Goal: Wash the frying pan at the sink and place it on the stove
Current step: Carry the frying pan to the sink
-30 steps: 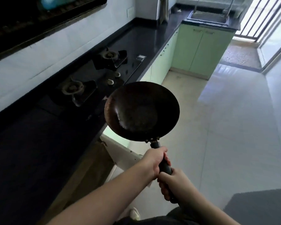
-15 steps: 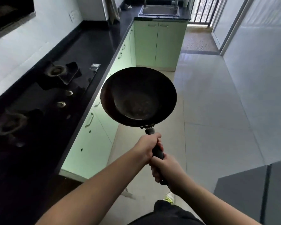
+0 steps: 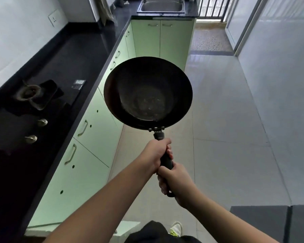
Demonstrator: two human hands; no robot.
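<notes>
While we carry the frying pan point(image 3: 147, 92) | left hand point(image 3: 155, 155), right hand point(image 3: 174, 181) clasp handle | sink point(image 3: 162, 6) ahead, washing and stove point(image 3: 30, 95) remain

A single wide-angle view from a camera worn on the person's head, looking forward and steeply down along a narrow kitchen. The person's forearms reach in from the bottom edge, close to the lens. The black countertop point(image 3: 88, 55) runs along the left; the sink point(image 3: 162, 6) lies far ahead at the top edge.
</notes>
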